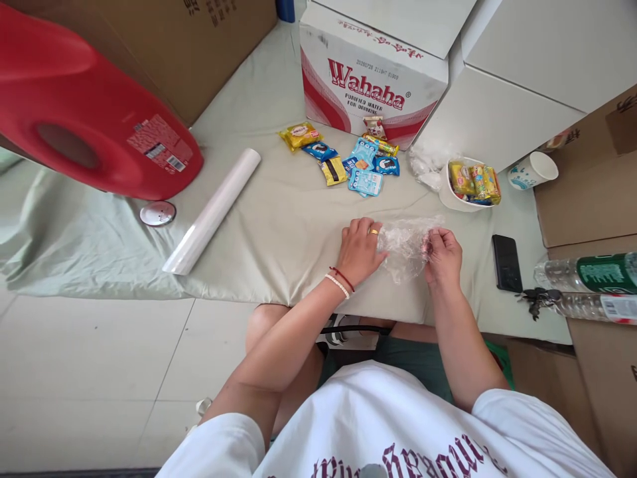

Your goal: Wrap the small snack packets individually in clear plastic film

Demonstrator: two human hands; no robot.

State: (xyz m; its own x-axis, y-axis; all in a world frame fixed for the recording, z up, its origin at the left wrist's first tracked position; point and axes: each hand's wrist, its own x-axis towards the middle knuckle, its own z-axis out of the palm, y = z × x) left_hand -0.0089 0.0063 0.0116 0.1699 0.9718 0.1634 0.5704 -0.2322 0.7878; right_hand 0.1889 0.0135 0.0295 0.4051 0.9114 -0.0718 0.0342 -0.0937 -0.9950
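The crumpled clear plastic (402, 247) lies on the desk (283, 232) between the hands. The right hand (444, 254) pinches one side; the left hand (359, 247) touches the other, though I can't tell how firmly. Such flimsy stuff probably wants gentle, even tension.

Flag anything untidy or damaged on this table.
Only mild untidiness: a wad of clear plastic lies crumpled beside the white bowl, and snack packets overlap at odd angles before the Wahaha carton. The film between the left hand and right hand is wrinkled too. Nothing looks spilled or broken.
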